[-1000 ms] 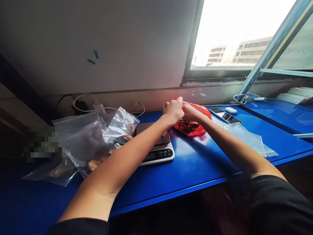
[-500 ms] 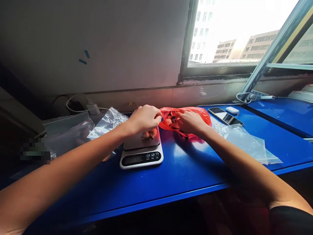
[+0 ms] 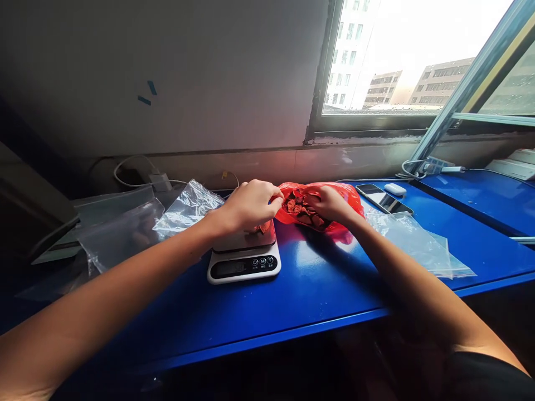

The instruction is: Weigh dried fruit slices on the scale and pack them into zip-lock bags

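A red plastic bag lies with its mouth spread, showing reddish-brown dried slices. My left hand is closed on the bag's left edge with thumb and fingers pinched. My right hand reaches into the bag's mouth, its fingers curled among the slices; their tips are partly hidden. Below my left hand stands a white digital kitchen scale, its display too dim to read. A dried slice on its plate is partly covered by that hand.
Clear zip bags lie right of the red bag, near a phone and a white earbud case. More plastic bags and a white charger are at left. The blue table's front edge runs below.
The red bag's mouth is wider and more slices show inside. My left hand covers more of the scale's plate and the slices on it. The view has shifted slightly.
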Demonstrator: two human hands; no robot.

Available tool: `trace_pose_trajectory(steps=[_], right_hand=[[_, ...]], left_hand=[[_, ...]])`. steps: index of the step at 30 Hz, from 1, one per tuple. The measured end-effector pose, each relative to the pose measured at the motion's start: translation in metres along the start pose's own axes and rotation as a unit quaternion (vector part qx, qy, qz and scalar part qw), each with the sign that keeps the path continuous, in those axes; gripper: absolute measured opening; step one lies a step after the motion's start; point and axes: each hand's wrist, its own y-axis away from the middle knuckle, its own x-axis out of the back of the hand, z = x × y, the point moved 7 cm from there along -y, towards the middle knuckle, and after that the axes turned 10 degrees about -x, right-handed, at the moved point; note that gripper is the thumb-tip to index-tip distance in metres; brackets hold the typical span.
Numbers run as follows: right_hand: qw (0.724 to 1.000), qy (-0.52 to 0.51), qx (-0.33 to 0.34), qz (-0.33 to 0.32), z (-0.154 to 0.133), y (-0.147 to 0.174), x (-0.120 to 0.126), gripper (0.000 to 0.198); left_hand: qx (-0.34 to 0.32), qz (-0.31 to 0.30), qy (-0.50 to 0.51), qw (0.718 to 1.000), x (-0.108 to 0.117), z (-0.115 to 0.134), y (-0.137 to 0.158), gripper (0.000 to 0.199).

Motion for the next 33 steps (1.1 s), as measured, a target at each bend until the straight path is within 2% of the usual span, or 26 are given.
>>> trace_pose_trajectory(steps=[5,9,12,16,20,24,26,29,31,33], right_hand=[[0.990,-0.128,0.011,-0.055,0.004,0.008,0.020,0.027],[0.973,-0.220,0.033,-0.060,-0.016,0.022,0.028,0.037],[0.927,-0.355,0.069,-0.102,-0.047,0.035,0.024,0.045],[0.872,-0.443,0.108,-0.180,-0.084,0.055,0.010,0.032],[0.844,-0.481,0.097,-0.217,-0.102,0.064,-0.006,0.031],[0.826,-0.512,0.082,-0.221,-0.116,0.059,-0.014,0.033],[0.832,-0.514,0.074,-0.193,-0.123,0.053,-0.016,0.031],[0.873,-0.464,0.062,-0.136,-0.134,0.046,-0.019,0.025],[0.898,-0.424,0.067,-0.099,-0.141,0.044,-0.023,0.023],[0.915,-0.391,0.082,-0.062,-0.148,0.045,-0.026,0.022]], left_hand=[[-0.007,-0.002,0.019,1.000,-0.002,-0.002,0.006,0.024],[-0.041,0.020,0.036,0.998,-0.001,0.004,0.016,0.025],[-0.072,0.070,0.082,0.992,0.006,0.013,0.031,0.029],[-0.097,0.114,0.151,0.977,0.012,0.022,0.054,0.031],[-0.111,0.145,0.150,0.972,0.017,0.021,0.070,0.028],[-0.048,0.157,0.202,0.965,0.018,0.001,0.076,0.025],[-0.015,0.161,0.262,0.951,0.015,-0.011,0.079,0.025],[0.013,0.179,0.348,0.920,0.008,-0.029,0.085,0.024],[0.037,0.194,0.374,0.906,0.003,-0.042,0.091,0.023],[0.055,0.203,0.370,0.905,-0.001,-0.051,0.098,0.024]])
